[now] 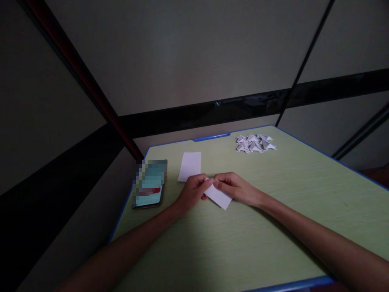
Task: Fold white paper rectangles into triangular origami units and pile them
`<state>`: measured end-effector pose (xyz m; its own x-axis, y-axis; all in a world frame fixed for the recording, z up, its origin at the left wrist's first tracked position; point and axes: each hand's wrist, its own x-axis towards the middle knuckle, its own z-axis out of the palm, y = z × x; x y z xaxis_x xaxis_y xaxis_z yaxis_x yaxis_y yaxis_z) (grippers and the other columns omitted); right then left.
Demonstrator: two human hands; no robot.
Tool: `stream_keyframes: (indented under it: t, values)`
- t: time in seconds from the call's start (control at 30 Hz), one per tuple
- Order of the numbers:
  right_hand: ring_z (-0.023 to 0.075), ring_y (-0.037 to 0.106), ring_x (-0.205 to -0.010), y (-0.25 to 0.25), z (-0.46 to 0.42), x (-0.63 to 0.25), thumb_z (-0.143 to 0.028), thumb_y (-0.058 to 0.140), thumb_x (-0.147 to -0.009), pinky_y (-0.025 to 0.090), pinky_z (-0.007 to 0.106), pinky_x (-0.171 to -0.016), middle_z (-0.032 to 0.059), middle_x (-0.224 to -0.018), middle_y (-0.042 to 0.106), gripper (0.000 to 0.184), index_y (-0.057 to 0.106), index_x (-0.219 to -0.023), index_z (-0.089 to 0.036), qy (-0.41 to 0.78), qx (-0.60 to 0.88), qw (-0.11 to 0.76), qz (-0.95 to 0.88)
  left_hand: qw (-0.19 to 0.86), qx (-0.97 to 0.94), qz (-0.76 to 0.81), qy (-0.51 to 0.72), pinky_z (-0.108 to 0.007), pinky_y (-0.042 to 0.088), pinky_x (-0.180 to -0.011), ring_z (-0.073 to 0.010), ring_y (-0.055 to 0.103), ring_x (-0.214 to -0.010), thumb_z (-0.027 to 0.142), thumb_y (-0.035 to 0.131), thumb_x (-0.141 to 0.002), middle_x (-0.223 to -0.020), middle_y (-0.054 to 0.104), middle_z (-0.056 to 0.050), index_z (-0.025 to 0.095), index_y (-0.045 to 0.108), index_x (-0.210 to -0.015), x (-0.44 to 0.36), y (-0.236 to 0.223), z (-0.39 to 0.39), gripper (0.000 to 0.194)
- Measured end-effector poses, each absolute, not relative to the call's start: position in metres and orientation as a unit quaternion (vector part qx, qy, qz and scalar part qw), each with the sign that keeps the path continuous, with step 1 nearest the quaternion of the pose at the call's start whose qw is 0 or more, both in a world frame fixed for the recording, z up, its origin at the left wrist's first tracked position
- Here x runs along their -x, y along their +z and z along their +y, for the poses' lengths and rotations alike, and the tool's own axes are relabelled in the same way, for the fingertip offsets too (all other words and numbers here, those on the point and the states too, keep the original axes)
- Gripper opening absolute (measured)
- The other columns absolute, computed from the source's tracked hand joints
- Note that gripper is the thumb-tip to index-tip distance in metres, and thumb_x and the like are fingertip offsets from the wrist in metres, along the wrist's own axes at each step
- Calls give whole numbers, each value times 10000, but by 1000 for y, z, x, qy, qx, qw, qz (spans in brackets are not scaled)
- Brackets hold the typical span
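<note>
The far side was filled by grey panels (194,52), crossed by a glossy black band. Below, a pale green table (288,219) was spread wide, its edge trimmed in blue. And over its middle, two hands were brought close! By the left hand (193,190), the held paper (221,198) was pinched, thumb pressed on top; by the right hand (235,187), its upper edge was nipped between thumb and bent fingers. Over at the left, a phone (151,188) was laid flat, screen lit, partly masked by blurred blocks. Next, a white loose sheet (190,164) was seen, its near corner covered from view by the left hand. Between both hands the smaller held paper was tilted, one corner pointed nearward. Smallest of all, six folded paper figures (254,147) were lined up in two rows at the far right.
</note>
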<state>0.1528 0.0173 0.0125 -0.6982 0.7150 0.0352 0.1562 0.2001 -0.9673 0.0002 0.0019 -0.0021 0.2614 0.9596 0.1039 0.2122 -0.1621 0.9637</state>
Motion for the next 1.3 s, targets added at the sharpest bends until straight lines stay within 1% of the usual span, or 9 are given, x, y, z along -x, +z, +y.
stream_keyframes:
  t: [0.27,0.73,0.87,0.93,1.0,1.07,1.17,1.23,1.3]
  values:
    - [49,270,-434,17,23,-155,-236,392,-744,199,184,-400,-63,-474,298,212,404,-552,-146,500,315,273,-759,328,-613,512,504,-195,238,-403,-65,330,-416,311,443,-722,-422,321,58,156,387,-456,3,0,-2,313]
    - [53,300,-406,18,23,-159,-180,396,-690,222,191,-402,-59,-448,375,148,434,-550,-150,526,317,276,-740,250,-555,552,570,-200,231,-408,-69,309,-415,304,453,-723,-412,301,60,160,356,-447,5,-1,-5,326]
    - [59,342,-413,17,28,-169,-178,405,-681,261,201,-424,-45,-447,400,173,419,-511,-154,518,353,312,-714,230,-466,575,632,-191,221,-387,-68,301,-419,310,441,-719,-441,303,57,163,356,-463,11,-4,3,307]
    - [65,387,-440,16,32,-173,-202,424,-690,300,209,-456,-28,-485,447,175,422,-522,-154,524,360,350,-688,257,-454,574,631,-187,232,-383,-67,311,-415,321,446,-719,-445,310,59,165,361,-477,11,-4,5,299]
    - [72,424,-480,16,33,-172,-229,464,-694,329,217,-493,-17,-546,492,119,458,-608,-146,535,348,379,-670,292,-482,553,613,-188,231,-373,-64,306,-395,339,454,-720,-429,313,64,168,361,-480,8,-2,4,309]
    - [72,441,-495,16,31,-165,-251,520,-673,333,214,-494,-10,-604,522,122,478,-701,-140,562,326,370,-665,302,-497,537,611,-189,237,-375,-64,318,-385,348,450,-728,-414,333,65,166,378,-482,4,0,2,314]
    - [65,417,-452,13,25,-155,-313,543,-672,301,203,-460,-27,-500,492,203,464,-612,-135,586,324,320,-670,315,-534,516,591,-189,275,-408,-67,355,-405,331,457,-730,-407,368,59,159,405,-466,1,1,-1,319]
    - [65,430,-457,10,23,-152,-327,519,-694,316,206,-478,-22,-492,500,223,466,-602,-131,594,323,330,-658,323,-567,506,564,-186,318,-457,-75,405,-461,297,489,-711,-454,417,47,151,436,-479,1,0,0,279]
    - [64,437,-451,6,24,-152,-320,510,-701,323,205,-481,-22,-483,507,221,463,-594,-133,605,319,363,-633,319,-585,502,552,-190,365,-520,-92,469,-562,250,534,-675,-568,485,26,146,485,-567,0,-2,2,158]
